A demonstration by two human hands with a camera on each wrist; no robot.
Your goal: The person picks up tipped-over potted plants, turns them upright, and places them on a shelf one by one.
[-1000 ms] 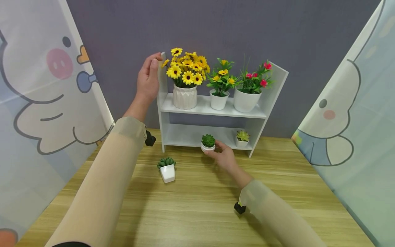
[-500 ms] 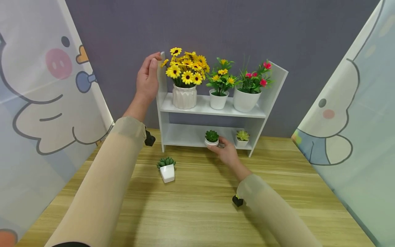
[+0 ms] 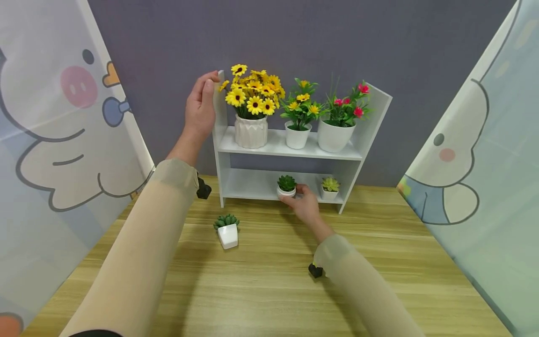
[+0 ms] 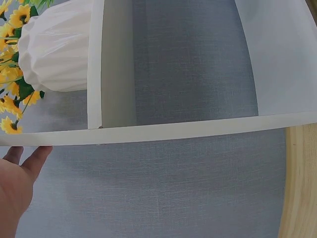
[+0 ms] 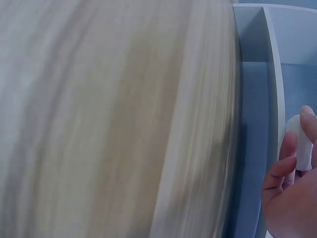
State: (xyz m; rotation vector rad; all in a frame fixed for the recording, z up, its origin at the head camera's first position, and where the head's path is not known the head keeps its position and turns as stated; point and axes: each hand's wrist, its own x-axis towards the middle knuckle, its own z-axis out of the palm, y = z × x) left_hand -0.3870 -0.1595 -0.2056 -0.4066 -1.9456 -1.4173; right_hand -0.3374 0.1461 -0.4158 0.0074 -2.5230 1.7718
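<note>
In the head view, my right hand (image 3: pixel 304 205) pinches the small round white pot of a dark green succulent (image 3: pixel 287 183), upright at the front of the shelf unit's lower board (image 3: pixel 252 183). The right wrist view shows thumb and fingers about the white pot (image 5: pixel 303 144). My left hand (image 3: pixel 200 106) is raised at the top of the white shelf unit's left side panel (image 3: pixel 219 117); in the left wrist view its fingertips touch the panel's outer face. A light green succulent (image 3: pixel 330 188) stands right of the held one. Another potted succulent (image 3: pixel 228 231) lies tipped on the table.
The upper board carries a pot of yellow daisies (image 3: pixel 251 131), a smaller yellow-flowered plant (image 3: pixel 297 136) and a pink-flowered plant (image 3: pixel 334 135). A grey wall (image 3: pixel 168 56) stands behind the shelf on the wooden table (image 3: pixel 261 281). Cartoon-printed panels flank both sides.
My right hand has carried the dark green succulent back and slightly right to the lower board, then a little left. The left hand stays at the side panel.
</note>
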